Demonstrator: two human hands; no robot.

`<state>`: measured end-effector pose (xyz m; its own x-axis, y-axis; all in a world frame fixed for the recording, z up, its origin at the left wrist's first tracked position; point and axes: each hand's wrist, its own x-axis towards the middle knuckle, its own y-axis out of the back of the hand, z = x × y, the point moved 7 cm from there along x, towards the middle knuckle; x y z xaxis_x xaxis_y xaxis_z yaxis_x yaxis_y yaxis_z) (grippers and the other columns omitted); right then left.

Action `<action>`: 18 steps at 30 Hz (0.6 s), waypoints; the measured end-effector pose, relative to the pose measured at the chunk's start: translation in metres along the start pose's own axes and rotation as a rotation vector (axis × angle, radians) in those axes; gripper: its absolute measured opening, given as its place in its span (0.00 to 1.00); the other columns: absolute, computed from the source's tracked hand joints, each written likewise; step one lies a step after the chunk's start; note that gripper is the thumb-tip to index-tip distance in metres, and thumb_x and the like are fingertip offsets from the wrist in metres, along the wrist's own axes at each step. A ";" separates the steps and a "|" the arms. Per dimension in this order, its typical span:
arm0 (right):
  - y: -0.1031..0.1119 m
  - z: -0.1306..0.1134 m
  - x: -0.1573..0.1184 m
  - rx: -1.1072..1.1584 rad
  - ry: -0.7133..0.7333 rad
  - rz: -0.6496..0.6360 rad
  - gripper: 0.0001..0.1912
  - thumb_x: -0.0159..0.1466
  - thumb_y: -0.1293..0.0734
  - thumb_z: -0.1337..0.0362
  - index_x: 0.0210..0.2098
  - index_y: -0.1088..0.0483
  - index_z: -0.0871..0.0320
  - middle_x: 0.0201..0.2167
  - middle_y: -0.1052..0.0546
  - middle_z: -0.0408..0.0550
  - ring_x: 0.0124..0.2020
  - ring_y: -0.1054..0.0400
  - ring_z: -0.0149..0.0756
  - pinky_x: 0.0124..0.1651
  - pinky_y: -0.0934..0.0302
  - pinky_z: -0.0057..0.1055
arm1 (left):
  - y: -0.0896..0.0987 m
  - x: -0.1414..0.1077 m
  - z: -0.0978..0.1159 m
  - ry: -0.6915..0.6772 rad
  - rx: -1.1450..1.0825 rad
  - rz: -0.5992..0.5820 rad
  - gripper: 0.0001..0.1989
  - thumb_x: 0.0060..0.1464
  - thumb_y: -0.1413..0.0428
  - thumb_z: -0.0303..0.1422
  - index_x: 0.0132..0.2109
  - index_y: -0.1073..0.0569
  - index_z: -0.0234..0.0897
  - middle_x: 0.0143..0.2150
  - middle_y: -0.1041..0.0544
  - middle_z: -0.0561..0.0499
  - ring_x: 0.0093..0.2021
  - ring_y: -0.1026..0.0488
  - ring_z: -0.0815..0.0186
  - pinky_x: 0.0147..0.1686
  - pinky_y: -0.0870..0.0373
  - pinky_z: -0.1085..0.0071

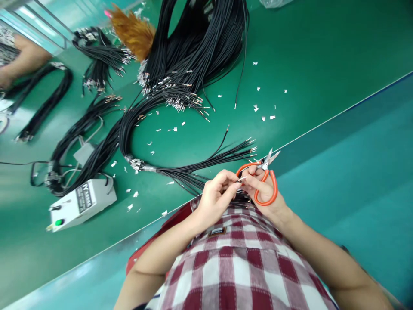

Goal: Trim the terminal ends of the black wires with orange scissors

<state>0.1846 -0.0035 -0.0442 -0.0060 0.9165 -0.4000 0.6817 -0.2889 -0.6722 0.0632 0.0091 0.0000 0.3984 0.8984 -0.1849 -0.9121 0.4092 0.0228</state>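
My left hand (219, 196) pinches the end of a thin black cable close to the table's front edge. Hooked on my right hand (266, 193) is a pair of scissors with orange handles (273, 189), its blades apart and pointing away from me. The right fingertips meet the left ones at the pale cable tip (240, 179). Beside my hands a bundle of black cables (193, 165) fans out, its stripped ends toward the right. White ties or labels (137, 163) gather that bundle at its left. My fingers partly hide the cable end.
A big pile of black cables (206, 47) lies at the back, next to a brown feather duster (134, 32). At left stands a white device with a green button (84, 202). Small white scraps (256, 107) dot the green table (322, 51). Another person's arm (27, 54) shows far left.
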 end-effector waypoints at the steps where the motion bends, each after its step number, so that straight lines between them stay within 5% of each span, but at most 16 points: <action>1: -0.001 -0.001 0.000 -0.012 0.005 -0.011 0.15 0.48 0.21 0.64 0.27 0.31 0.54 0.25 0.29 0.38 0.26 0.35 0.28 0.31 0.35 0.26 | 0.000 0.000 0.000 0.014 0.002 0.005 0.11 0.62 0.44 0.40 0.37 0.31 0.36 0.26 0.31 0.55 0.24 0.35 0.73 0.25 0.39 0.77; 5: -0.007 -0.001 0.001 -0.064 0.025 -0.081 0.15 0.49 0.21 0.63 0.28 0.31 0.54 0.24 0.30 0.38 0.26 0.35 0.29 0.31 0.35 0.27 | -0.003 -0.002 0.002 0.065 -0.032 -0.004 0.14 0.63 0.46 0.41 0.35 0.30 0.35 0.23 0.31 0.55 0.22 0.37 0.74 0.23 0.40 0.78; 18: -0.011 -0.011 -0.003 -0.071 0.089 -0.112 0.12 0.53 0.23 0.62 0.27 0.31 0.54 0.24 0.34 0.38 0.25 0.41 0.28 0.31 0.41 0.27 | -0.002 -0.004 0.017 -0.122 0.205 0.081 0.09 0.64 0.47 0.34 0.35 0.30 0.36 0.24 0.30 0.55 0.24 0.34 0.74 0.26 0.37 0.77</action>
<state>0.1849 0.0006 -0.0286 -0.0219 0.9638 -0.2657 0.7306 -0.1660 -0.6623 0.0648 0.0078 0.0170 0.3450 0.9370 -0.0544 -0.9079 0.3479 0.2339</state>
